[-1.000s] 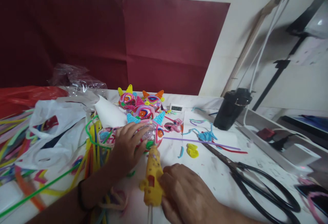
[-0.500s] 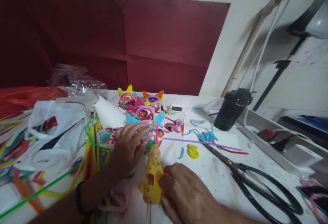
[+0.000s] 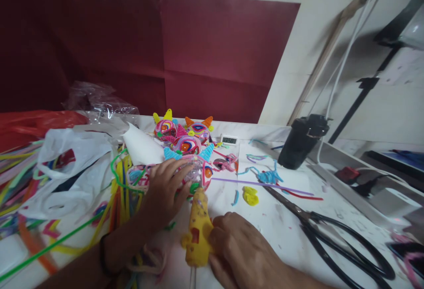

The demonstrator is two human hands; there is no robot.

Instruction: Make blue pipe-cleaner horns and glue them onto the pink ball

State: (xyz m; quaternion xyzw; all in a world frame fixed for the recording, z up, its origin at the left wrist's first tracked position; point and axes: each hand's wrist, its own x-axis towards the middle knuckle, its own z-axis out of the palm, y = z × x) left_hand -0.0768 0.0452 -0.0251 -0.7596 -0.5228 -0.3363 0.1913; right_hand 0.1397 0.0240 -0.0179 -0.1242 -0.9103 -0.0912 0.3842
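Note:
My right hand grips a yellow glue gun, its nozzle pointing away from me at a clear ball decorated with coloured pipe cleaners. My left hand lies flat over that ball and holds it down on the white table. Just behind it sit three finished pipe-cleaner ornaments with yellow, orange and blue horns.
Large black scissors lie at the right. A black cup, a small digital timer, pipe-cleaner scraps and a yellow piece are beyond. White plastic bags and loose pipe cleaners crowd the left. A power strip tray is at the right.
Both hands and the glue gun stay almost still; the view shifts very slightly.

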